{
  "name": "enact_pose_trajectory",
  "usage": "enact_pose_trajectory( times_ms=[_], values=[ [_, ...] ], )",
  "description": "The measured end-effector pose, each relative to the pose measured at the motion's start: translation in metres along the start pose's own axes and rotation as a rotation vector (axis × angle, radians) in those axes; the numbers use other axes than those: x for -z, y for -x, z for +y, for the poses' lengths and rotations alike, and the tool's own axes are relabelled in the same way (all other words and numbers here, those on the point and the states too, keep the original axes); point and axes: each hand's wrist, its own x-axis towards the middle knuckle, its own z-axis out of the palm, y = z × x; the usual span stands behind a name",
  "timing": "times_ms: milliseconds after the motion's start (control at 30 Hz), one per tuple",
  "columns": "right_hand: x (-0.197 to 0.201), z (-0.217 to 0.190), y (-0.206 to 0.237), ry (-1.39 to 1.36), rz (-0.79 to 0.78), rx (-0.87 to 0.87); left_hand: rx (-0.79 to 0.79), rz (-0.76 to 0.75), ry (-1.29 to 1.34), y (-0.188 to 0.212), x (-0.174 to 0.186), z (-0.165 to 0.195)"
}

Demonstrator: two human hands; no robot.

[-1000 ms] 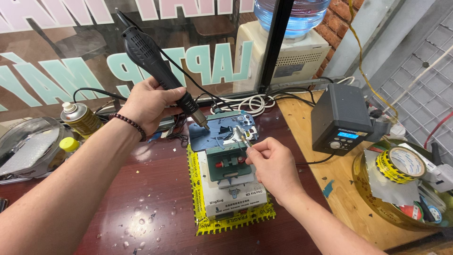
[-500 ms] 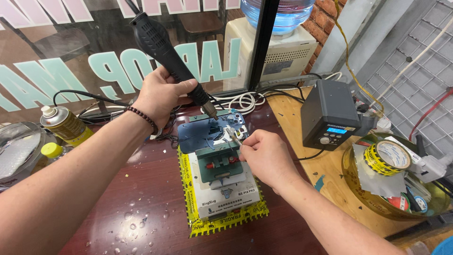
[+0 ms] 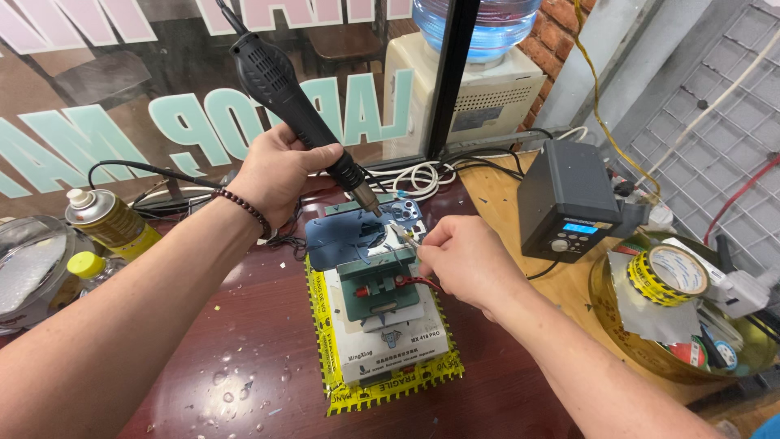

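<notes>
While the left hand stays out of it otherwise, its fingers are clenched round the black hot-air handpiece, slanted from the upper left of the frame down to a metal nozzle that hovers just above the blue phone back at centre frame. Right hand: fingers pinched on a thin tool, tweezers by the look of it (tip too small to tell for sure), its point touching or just beside the phone's right edge, close under the nozzle. Phone lies clamped in a green holder atop a white block fringed with yellow tape, on the dark red tabletop. Judgement on progress: heating and picking are under way together, so the work reads as mid-stage; the part under the nozzle does not look lifted free, and nothing removed lies beside the fixture that I can make out. Heating, lifting off and any cleaning would seem to remain. Around: grey station with a lit blue display at right, roll of yellow tape in a bowl at far right, spray can at left, white cables behind the phone, water bottle on a dispenser at the top.
</notes>
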Motion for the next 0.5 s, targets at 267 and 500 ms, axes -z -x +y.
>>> enact_pose_trajectory(
  times_ms=[267,500],
  values=[
    [-0.012,0.022,-0.003,-0.014,0.046,0.123,-0.021,-0.028,0.045,-0.002,0.008,-0.004],
    [-0.002,0.030,-0.017,0.198,0.058,0.291,-0.005,-0.023,0.034,-0.007,0.006,-0.009]
  ],
)
